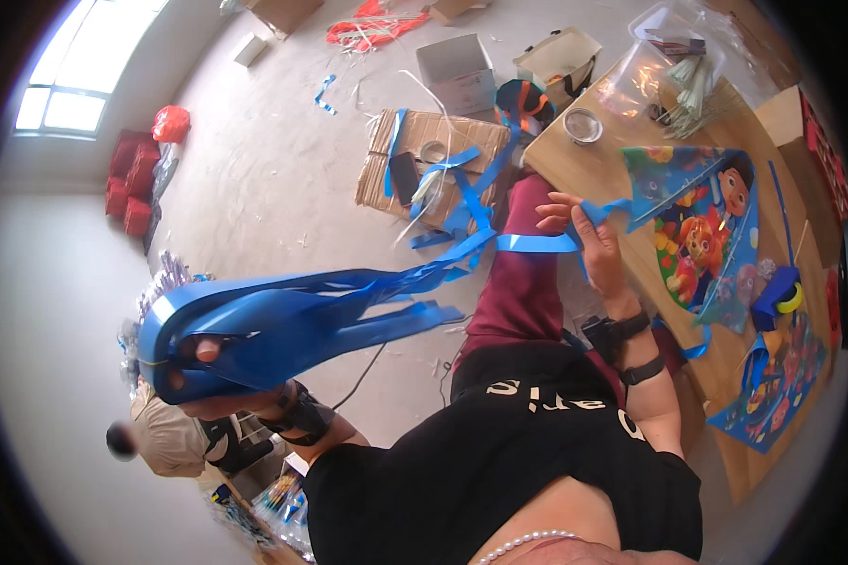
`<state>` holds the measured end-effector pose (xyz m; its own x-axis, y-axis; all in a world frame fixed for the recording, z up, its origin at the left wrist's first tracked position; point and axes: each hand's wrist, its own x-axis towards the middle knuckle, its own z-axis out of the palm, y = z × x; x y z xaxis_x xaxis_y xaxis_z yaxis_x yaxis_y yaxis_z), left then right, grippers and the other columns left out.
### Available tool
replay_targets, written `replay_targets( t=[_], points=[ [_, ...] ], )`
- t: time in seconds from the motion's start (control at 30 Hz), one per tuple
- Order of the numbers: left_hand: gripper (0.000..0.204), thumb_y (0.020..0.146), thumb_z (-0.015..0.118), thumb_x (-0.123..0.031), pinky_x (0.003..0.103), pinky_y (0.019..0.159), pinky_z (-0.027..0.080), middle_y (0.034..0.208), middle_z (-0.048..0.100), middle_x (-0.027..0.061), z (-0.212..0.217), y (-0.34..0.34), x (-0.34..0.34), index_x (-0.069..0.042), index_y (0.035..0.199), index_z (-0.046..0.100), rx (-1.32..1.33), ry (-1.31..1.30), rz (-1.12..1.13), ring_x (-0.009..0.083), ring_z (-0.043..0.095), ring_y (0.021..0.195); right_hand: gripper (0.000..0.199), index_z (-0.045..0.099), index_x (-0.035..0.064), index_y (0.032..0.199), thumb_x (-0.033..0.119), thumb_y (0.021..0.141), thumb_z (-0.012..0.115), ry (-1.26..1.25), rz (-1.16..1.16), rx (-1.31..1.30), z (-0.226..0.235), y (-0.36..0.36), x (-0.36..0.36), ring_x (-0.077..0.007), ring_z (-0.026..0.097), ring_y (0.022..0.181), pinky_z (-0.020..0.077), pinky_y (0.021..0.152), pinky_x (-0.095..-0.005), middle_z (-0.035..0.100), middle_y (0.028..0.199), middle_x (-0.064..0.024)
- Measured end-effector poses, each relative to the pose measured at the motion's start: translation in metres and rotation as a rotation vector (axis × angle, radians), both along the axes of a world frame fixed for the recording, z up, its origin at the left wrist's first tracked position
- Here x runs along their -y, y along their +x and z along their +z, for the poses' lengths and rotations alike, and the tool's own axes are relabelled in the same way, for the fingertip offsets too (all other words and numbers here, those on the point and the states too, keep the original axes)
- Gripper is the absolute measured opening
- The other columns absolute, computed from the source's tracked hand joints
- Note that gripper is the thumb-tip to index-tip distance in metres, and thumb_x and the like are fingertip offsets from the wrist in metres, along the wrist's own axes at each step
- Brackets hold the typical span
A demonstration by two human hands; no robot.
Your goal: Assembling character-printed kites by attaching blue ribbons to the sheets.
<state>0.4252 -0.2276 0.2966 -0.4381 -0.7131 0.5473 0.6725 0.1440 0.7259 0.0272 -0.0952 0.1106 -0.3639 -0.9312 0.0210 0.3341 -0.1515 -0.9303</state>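
My left hand (205,363) is closed on a thick bundle of long blue plastic strips (283,315); its fingers show through gaps in the bundle. The strips run together rightward, over a flattened cardboard box (382,174). My right hand (594,247) is beside the table, fingers curved and partly apart, with a single blue strip (537,244) drawn fairly straight into it. More of the strip comes out past the thumb, toward a diamond-shaped kite (697,235) with cartoon figures lying on the table. Exactly how the fingers pinch the strip is hard to see.
The wooden table (561,155) on the right bears a tape roll (582,125), a blue tape dispenser (775,297), another printed kite (773,386) and plastic bags. A grey carton (455,71) and a cloth bag (558,61) stand beyond. Another person (170,433) is at the lower left.
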Motion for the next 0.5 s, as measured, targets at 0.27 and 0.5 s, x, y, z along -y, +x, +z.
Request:
replay_targets(
  t=[0.27, 0.5],
  points=[
    [0.040, 0.096, 0.064, -0.046, 0.063, 0.116, 0.028, 0.105, 0.074, -0.0043, 0.067, 0.009, -0.007, -0.023, 0.128, 0.065, -0.165, -0.038, -0.221, 0.0191, 0.064, 0.113, 0.039, 0.055, -0.0023, 0.134, 0.024, 0.109, 0.039, -0.051, 0.025, 0.032, 0.026, -0.002, -0.001, -0.0208, 0.067, 0.101, 0.0520, 0.093, -0.0341, 0.068, 0.118, -0.0162],
    [0.045, 0.102, 0.050, -0.031, 0.030, 0.051, 0.052, 0.116, 0.059, 0.0194, 0.048, -0.023, 0.009, 0.004, 0.129, 0.049, 0.172, 0.163, 0.316, 0.0219, 0.062, 0.078, 0.042, 0.053, -0.0054, 0.134, 0.025, 0.110, 0.037, -0.220, 0.212, 0.150, 0.067, 0.016, 0.001, -0.0267, 0.068, 0.101, 0.0514, 0.096, -0.0391, 0.067, 0.120, -0.0193]
  ],
)
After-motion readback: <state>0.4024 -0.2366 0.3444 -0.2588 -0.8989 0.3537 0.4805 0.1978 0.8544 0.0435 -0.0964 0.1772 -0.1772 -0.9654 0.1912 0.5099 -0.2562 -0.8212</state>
